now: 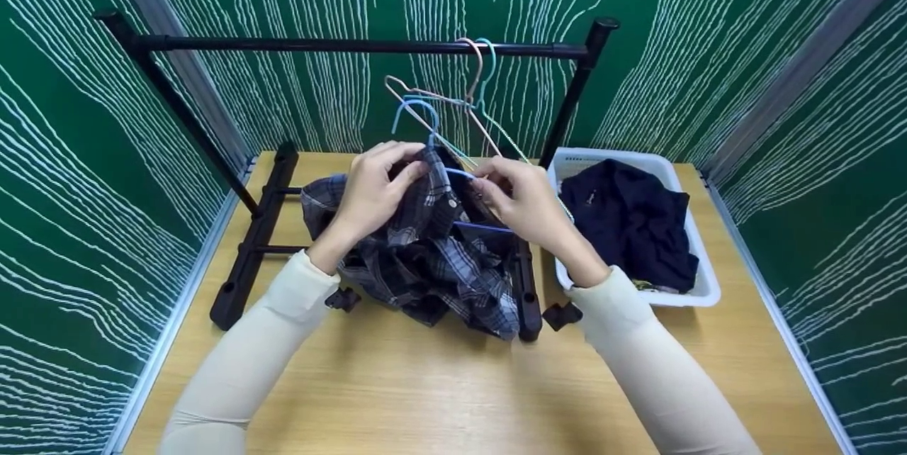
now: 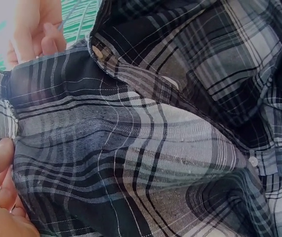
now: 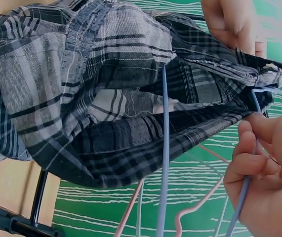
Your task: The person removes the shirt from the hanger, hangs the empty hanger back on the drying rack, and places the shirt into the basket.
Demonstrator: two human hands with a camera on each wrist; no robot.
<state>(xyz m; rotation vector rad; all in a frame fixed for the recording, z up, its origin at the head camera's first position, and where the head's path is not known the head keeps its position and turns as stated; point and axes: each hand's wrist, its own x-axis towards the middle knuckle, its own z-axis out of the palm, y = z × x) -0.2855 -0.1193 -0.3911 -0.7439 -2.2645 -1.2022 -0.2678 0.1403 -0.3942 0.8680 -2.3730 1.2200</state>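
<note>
A dark plaid button-up shirt hangs bunched between my hands, its lower part close to the table. My left hand pinches its collar, just below the hook of a blue hanger. In the right wrist view, one arm of the blue hanger runs into the shirt opening. My right hand grips the other arm of that hanger, which sticks out of the shirt. The left wrist view shows the shirt front spread wide, with my left hand at its edge.
Behind the shirt stands a black garment rack. A pink hanger and a teal hanger hang from its bar. To the right, a white basket holds dark navy clothing. Green walls enclose the wooden table.
</note>
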